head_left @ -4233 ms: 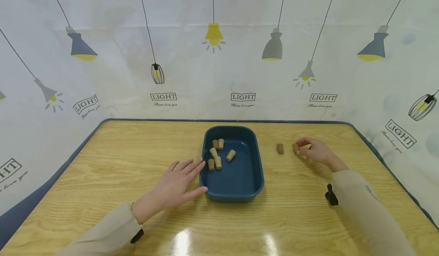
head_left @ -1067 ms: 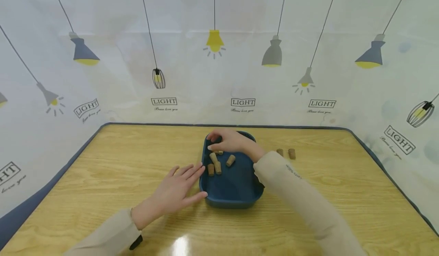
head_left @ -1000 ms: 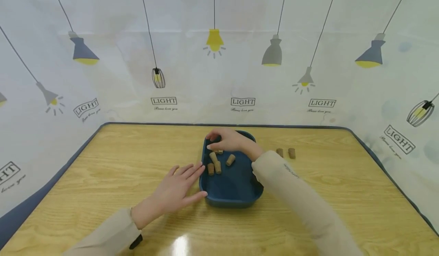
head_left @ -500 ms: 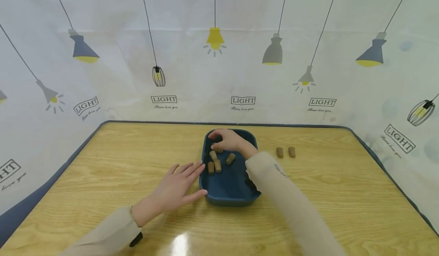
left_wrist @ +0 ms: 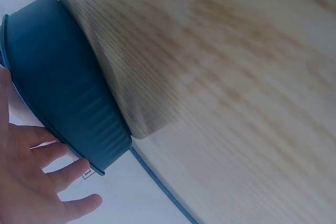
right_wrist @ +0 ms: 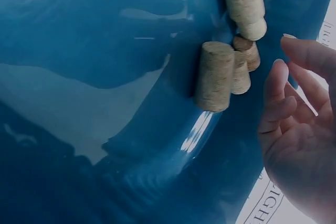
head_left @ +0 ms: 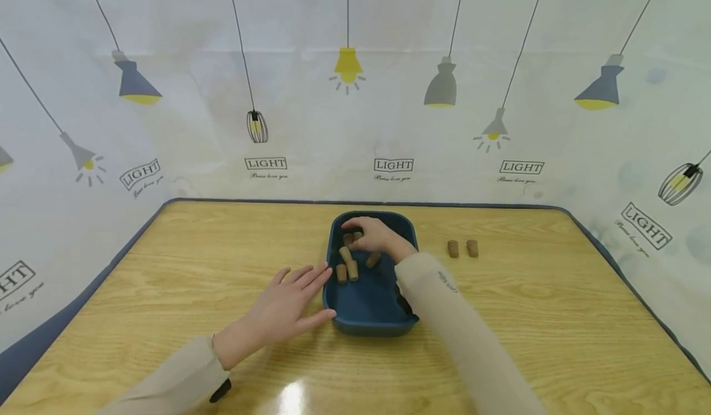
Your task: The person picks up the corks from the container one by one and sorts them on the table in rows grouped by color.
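Inside the blue tray (head_left: 366, 304), six corks are counted, all bunched toward its left and far parts, and over them the right hand (head_left: 374, 233) is held, its arm stretched across the tray's right rim. The fingers are loosely bent, with a narrow gap left between thumb and fingertips; in the right wrist view nothing is seen gripped, and corks are shown just beside the fingertips. Whether any cork is touched cannot be told.

Beneath those fingers, at the tray's far left, a brown cork (head_left: 348, 239) is partly covered, along with its close neighbour (head_left: 357, 237). A little nearer, by the tray's left wall, a slanted pale cork (head_left: 345, 254) is met end to end by a second pale cork (head_left: 353, 271), with a darker cork (head_left: 341, 273) placed just beside. Toward the tray's middle, a tilted cork (head_left: 373, 259) is half hidden by the hand!

And at the tray's left rim, the left hand (head_left: 280, 307) is spread wide, fingers straight, the rim touched by its fingertips, nothing held.

Right of the tray, well apart from it, two brown corks, one (head_left: 453, 249) and another (head_left: 472, 248), are lined up side by side on the wooden table (head_left: 555, 316). Beyond the tray, a pale backdrop (head_left: 311, 94) is seen, printed with hanging lamps.
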Tool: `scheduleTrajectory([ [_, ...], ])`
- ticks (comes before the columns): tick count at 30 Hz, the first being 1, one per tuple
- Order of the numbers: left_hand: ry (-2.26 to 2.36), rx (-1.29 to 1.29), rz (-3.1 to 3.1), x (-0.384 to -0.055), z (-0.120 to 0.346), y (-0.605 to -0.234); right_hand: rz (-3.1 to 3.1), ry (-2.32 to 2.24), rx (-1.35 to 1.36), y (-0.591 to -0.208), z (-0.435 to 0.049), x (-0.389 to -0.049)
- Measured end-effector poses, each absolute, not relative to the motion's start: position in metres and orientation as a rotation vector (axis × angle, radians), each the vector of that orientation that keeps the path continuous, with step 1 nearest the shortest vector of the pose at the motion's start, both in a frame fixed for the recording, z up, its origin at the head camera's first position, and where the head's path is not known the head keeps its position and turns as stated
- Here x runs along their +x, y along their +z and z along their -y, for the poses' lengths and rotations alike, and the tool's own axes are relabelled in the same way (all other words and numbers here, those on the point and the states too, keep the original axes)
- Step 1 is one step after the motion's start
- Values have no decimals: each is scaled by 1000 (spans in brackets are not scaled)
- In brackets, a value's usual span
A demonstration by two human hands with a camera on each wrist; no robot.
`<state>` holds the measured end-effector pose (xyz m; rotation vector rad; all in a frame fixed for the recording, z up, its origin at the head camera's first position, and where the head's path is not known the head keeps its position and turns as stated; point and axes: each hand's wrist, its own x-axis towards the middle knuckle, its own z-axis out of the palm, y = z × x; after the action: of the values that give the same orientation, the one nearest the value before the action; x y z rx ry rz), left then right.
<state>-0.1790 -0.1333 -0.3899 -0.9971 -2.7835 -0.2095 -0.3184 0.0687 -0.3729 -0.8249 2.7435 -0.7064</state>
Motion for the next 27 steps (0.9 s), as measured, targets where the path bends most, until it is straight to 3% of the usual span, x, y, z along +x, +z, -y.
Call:
scheduleTrajectory([
  [27,-215,-1009,2780,-178,132,-388,-2877,-489,-683,-393,-58,-321],
])
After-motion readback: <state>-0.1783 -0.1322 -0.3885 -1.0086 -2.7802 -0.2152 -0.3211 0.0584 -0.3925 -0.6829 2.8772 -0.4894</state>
